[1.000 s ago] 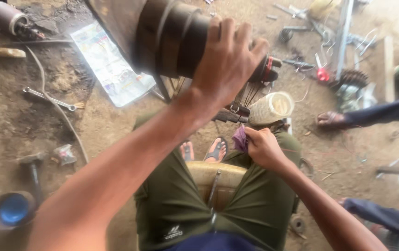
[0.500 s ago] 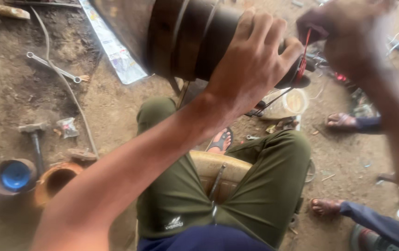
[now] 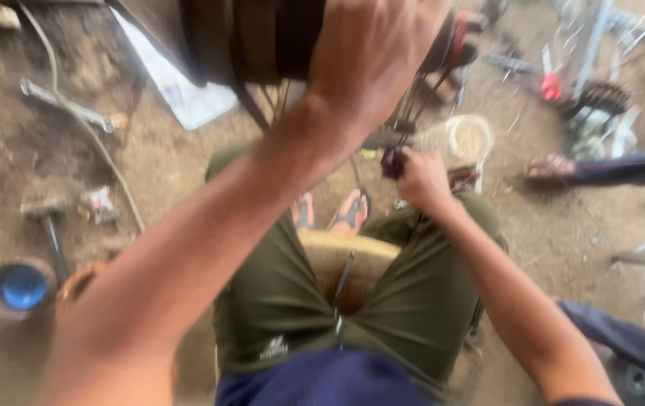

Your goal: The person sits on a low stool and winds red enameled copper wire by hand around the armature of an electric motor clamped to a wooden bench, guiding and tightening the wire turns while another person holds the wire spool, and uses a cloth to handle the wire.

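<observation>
Left hand [image 3: 371,56] is gripping the dark cylindrical motor body [image 3: 262,37], fingers wrapped over it. Right hand [image 3: 421,177] is pinching a small dark part [image 3: 392,162] beside a pale tub [image 3: 463,140]; its contents are blurred

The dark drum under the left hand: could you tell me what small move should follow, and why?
Probably keep the left hand pressing the dark drum steady while the right hand draws its small dark piece taut. Thin wires run from the drum down toward that hand; the picture is blurred.
</observation>
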